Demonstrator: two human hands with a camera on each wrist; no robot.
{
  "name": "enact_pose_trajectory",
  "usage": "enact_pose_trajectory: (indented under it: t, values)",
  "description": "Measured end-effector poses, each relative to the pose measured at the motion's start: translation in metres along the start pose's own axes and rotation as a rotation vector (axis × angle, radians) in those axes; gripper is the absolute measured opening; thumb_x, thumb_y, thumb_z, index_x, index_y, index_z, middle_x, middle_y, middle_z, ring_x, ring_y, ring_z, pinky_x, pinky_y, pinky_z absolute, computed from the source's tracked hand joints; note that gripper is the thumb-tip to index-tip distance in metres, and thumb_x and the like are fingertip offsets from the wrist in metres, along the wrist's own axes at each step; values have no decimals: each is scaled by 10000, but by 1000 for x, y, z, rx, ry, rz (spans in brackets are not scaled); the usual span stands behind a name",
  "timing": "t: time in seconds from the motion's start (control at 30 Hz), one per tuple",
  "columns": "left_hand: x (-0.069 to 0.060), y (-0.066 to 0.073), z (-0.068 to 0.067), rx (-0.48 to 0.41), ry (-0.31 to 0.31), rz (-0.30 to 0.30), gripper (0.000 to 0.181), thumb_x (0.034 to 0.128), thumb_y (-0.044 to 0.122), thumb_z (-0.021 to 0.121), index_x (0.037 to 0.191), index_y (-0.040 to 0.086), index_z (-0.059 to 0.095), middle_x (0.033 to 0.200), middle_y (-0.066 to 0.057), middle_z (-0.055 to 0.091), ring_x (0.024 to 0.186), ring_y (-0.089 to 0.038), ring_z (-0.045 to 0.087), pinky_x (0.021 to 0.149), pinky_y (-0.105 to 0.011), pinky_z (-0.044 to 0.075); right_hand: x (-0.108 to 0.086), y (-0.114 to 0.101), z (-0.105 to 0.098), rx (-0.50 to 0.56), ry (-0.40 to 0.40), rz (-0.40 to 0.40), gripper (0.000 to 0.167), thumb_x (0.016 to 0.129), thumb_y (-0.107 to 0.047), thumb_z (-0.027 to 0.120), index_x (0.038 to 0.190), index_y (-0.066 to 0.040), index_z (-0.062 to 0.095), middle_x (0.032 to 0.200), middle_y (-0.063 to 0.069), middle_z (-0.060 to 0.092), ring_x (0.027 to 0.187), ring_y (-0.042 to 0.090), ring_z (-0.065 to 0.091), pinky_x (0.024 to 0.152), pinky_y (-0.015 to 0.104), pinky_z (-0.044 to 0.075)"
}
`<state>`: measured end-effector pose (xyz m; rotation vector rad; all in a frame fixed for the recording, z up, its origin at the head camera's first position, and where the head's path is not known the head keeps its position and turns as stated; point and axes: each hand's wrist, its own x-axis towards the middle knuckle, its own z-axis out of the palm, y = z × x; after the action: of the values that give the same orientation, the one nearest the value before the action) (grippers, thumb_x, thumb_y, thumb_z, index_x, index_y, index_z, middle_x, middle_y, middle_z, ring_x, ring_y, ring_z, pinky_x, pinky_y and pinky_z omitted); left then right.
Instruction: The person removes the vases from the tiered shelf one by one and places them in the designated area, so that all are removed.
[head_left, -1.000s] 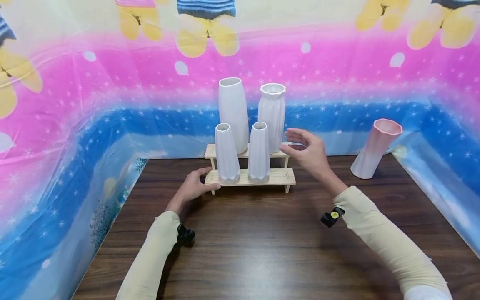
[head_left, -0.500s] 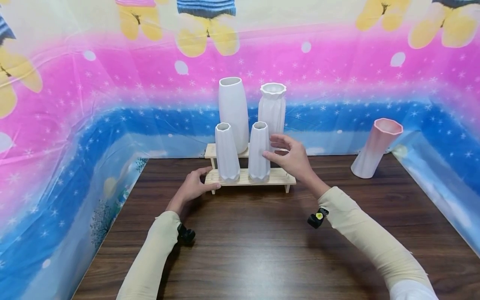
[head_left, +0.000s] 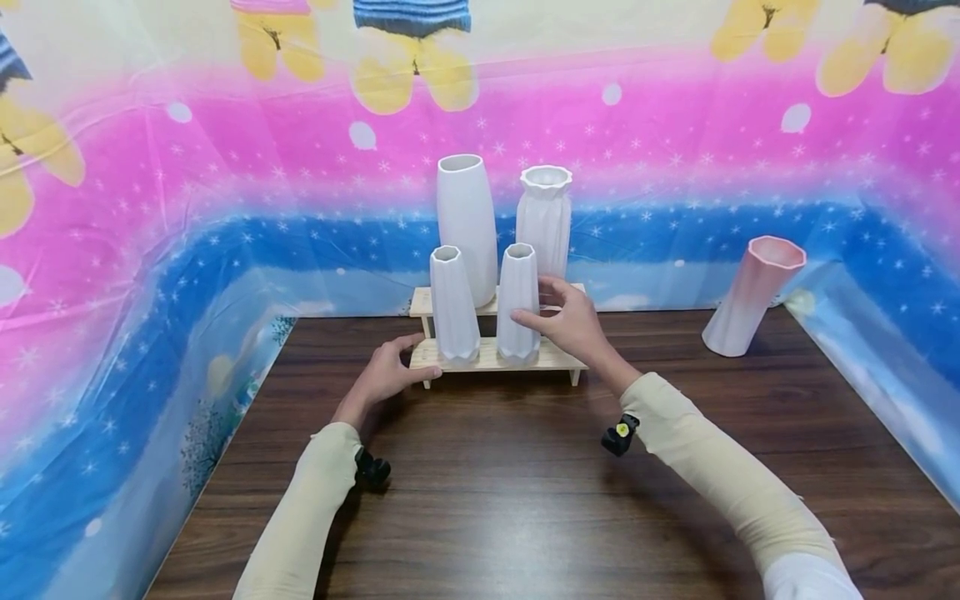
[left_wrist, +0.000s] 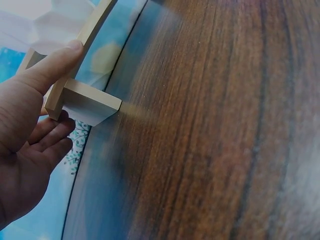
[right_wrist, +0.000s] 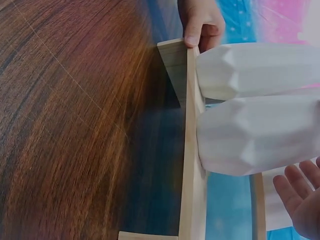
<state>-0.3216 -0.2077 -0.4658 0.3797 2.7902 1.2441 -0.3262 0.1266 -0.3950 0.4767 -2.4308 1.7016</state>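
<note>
A two-tier wooden stand (head_left: 487, 365) carries four white vases: two narrow ones on the lower step, a tall smooth one (head_left: 468, 225) and a ruffled-rim one (head_left: 546, 221) behind. My left hand (head_left: 382, 371) grips the left end of the lower step, thumb (left_wrist: 60, 62) on its front edge. My right hand (head_left: 573, 321) is at the right-hand narrow vase (head_left: 517, 292), thumb across its front and fingers at its right side. The right wrist view shows the fingers (right_wrist: 295, 187) spread beside that vase (right_wrist: 260, 135); firm contact cannot be told.
A pink-and-white vase (head_left: 750, 300) stands tilted-looking at the back right of the dark wooden table (head_left: 495, 500). Patterned cloth (head_left: 637, 150) hangs behind the table and along its sides. The left narrow vase (head_left: 455, 308) stands near my left hand.
My right hand has moved left and slightly down, from beside the ruffled-rim vase to the right-hand narrow vase. My left hand and the stand have stayed in place.
</note>
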Motion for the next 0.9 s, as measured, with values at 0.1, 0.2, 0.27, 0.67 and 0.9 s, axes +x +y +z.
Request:
enact_pose_trajectory:
  t: [0.1,0.2,0.27,0.67,0.9]
  values:
    - [1,-1,0,-3,-1,-4,899,847,487,825,1550,75,445,1338,-154,615,1005,-275,614,852,-434,516,1,0,3,-14,-4,5,765,823,-436,863,1448,-115,558,1363,107,628,1177,301,653,907,460,565]
    - [1,-1,1,-1,-1,-5,899,848,488,824,1552,79,443,1324,-154,619,981,-272,617,837,-426,519,1,-1,5,-34,-12,-1,755,828,-433,859,1442,-110,562,1353,108,630,1154,305,664,902,461,567]
    - [1,-1,1,1,1,-2,903,846,489,825,1552,78,442,1327,-154,619,989,-268,618,844,-428,518,1,0,6,-46,-18,-6,745,827,-439,858,1434,-117,569,1338,101,637,1139,300,670,896,462,569]
    - [0,1,0,12,1,10,902,853,491,818,1550,62,439,1338,-165,613,942,-254,627,851,-429,508,1,-1,6,-81,-25,-9,721,829,-440,856,1409,-110,582,1323,104,648,1142,305,677,893,473,570]
    - [0,1,0,7,4,15,900,849,492,821,1547,66,446,1318,-154,620,967,-252,608,852,-428,500,0,-2,6,-108,-19,-26,714,838,-456,844,1411,-118,586,1324,98,652,1143,299,682,881,468,575]
